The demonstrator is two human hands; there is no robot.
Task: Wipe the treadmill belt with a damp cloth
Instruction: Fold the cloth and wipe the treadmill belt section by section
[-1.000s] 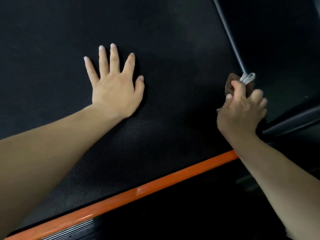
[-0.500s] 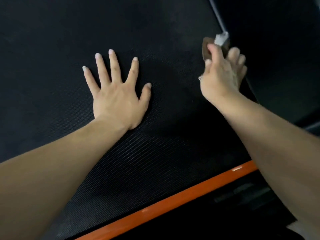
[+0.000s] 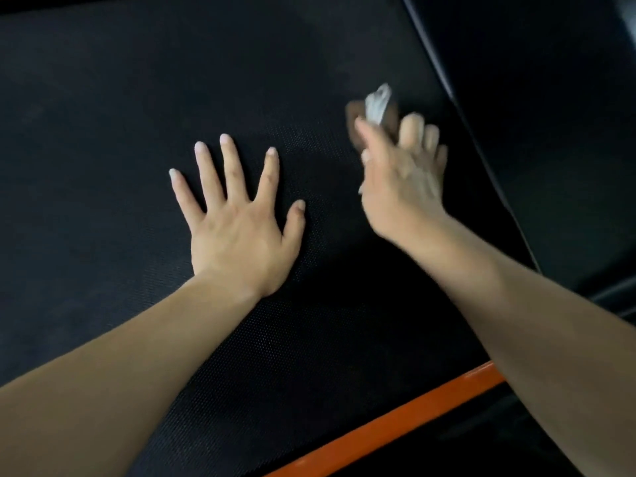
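Note:
The black textured treadmill belt [image 3: 137, 98] fills most of the view. My left hand [image 3: 237, 222] lies flat on it near the middle, fingers spread and straight. My right hand [image 3: 399, 177] is to its right, blurred by motion, gripping a bunched brown and white cloth [image 3: 375, 108] that sticks out beyond the fingers and touches the belt near its right edge.
A dark side rail [image 3: 481, 149] runs diagonally along the belt's right edge, with black deck beyond it. An orange strip [image 3: 395, 428] borders the belt's near edge at the bottom right.
My right hand with the cloth moved up along the right rail, then swept left and a little away from the rail. My left hand stayed flat on the belt.

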